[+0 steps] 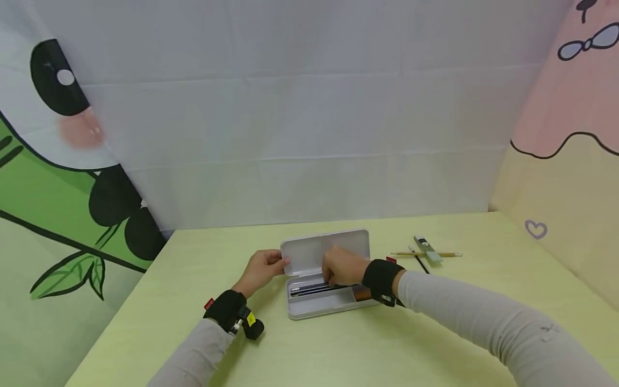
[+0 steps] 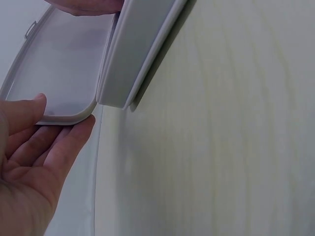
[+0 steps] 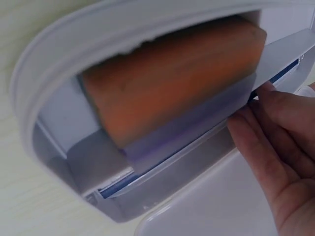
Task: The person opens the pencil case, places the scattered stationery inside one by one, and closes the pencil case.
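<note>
The left hand (image 1: 261, 270) pinches the near-left corner of the raised lid (image 1: 326, 251): in the left wrist view its thumb (image 2: 22, 115) lies on the inner face of the lid and a finger (image 2: 69, 142) curls under the rounded rim, so the lid is gripped and held upright. Just below that corner sits the edge of the white pencil case (image 2: 133, 54), which rests on the pale green table (image 1: 338, 349).

The right hand (image 1: 343, 267) reaches into the open case from the right. Its fingers (image 3: 266, 128) are fairly straight and rest against the edge of a thin grey tray (image 3: 197, 132) inside the case; whether they pinch the tray or only touch it is hard to tell from this close, blurred view. Under that tray, right beside the fingertips, lies an orange-brown block (image 3: 172, 78), probably an eraser, filling the rounded end of the case. To the left of the fingers, in the head view, several dark pens (image 1: 314, 289) lie lengthwise in the long compartment of the case, and the front compartment nearest the person looks bare.

Well to the right of the right hand, beyond its black wrist strap (image 1: 382, 280), a yellow pencil (image 1: 425, 254), a dark pen (image 1: 419, 260) and a small grey-green bar (image 1: 427, 249) lie crossed together on the table, apart from the case.
</note>
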`<state>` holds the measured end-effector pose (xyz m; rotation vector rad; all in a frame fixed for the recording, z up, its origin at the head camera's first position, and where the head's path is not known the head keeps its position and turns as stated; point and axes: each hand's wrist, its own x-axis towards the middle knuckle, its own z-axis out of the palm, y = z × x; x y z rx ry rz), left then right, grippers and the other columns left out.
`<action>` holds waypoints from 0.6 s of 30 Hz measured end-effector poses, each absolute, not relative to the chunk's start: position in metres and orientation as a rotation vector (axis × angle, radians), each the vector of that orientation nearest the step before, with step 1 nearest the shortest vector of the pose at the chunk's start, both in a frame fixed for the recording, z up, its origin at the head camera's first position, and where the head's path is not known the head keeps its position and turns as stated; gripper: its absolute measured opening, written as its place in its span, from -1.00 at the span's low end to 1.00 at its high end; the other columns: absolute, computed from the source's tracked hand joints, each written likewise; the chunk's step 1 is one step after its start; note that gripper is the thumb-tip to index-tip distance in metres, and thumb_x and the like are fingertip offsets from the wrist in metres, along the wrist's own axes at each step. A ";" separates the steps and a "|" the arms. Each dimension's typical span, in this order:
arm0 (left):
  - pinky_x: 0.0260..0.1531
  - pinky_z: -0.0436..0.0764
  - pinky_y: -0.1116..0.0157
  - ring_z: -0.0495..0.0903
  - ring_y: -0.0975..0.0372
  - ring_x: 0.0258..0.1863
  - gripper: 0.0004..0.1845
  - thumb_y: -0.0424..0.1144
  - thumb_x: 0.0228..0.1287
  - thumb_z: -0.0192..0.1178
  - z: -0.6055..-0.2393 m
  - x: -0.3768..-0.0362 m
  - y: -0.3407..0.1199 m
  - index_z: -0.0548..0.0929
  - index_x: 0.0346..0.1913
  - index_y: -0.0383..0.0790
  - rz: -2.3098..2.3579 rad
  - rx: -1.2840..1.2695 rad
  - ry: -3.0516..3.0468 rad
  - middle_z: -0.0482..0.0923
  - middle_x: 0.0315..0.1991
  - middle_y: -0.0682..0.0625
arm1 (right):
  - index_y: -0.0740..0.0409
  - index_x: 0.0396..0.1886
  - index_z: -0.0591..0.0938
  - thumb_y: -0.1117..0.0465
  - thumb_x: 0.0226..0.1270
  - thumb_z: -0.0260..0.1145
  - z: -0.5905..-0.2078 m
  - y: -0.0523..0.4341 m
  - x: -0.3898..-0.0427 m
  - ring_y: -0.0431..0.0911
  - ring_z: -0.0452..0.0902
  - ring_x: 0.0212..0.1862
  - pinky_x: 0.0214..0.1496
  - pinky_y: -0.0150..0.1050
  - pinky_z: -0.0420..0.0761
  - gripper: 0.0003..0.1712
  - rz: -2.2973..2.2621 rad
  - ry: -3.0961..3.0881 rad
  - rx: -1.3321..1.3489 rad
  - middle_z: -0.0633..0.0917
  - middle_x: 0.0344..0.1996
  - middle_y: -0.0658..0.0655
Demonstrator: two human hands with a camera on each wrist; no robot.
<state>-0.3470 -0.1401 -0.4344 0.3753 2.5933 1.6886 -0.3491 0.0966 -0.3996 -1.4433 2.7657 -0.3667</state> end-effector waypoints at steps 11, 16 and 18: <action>-0.12 0.75 0.15 0.74 -0.01 -0.18 -0.72 -0.41 0.33 0.16 -0.438 -0.349 -0.140 0.60 -0.01 -0.59 1.699 0.388 2.580 0.65 -0.09 -0.42 | 0.27 -0.45 0.78 0.43 0.04 0.45 -0.400 0.107 -0.348 -0.15 0.68 -0.41 -0.37 -0.48 0.64 -0.95 -0.428 2.758 -1.423 0.78 -0.49 0.12; -0.12 0.75 0.16 0.74 -0.01 -0.18 -0.70 -0.39 0.34 0.14 -0.438 -0.346 -0.144 0.59 0.00 -0.59 1.684 0.416 2.583 0.65 -0.08 -0.42 | 0.28 -0.42 0.77 0.43 0.01 0.47 -0.388 0.125 -0.347 -0.18 0.64 -0.42 -0.36 -0.45 0.63 -0.91 -0.470 2.781 -1.442 0.77 -0.49 0.13; -0.13 0.75 0.17 0.74 -0.02 -0.18 -0.71 -0.39 0.34 0.14 -0.437 -0.346 -0.145 0.59 0.00 -0.59 1.686 0.421 2.594 0.65 -0.08 -0.43 | 0.29 -0.42 0.77 0.44 -0.01 0.48 -0.378 0.135 -0.347 -0.20 0.63 -0.43 -0.36 -0.45 0.64 -0.90 -0.485 2.789 -1.462 0.77 -0.48 0.14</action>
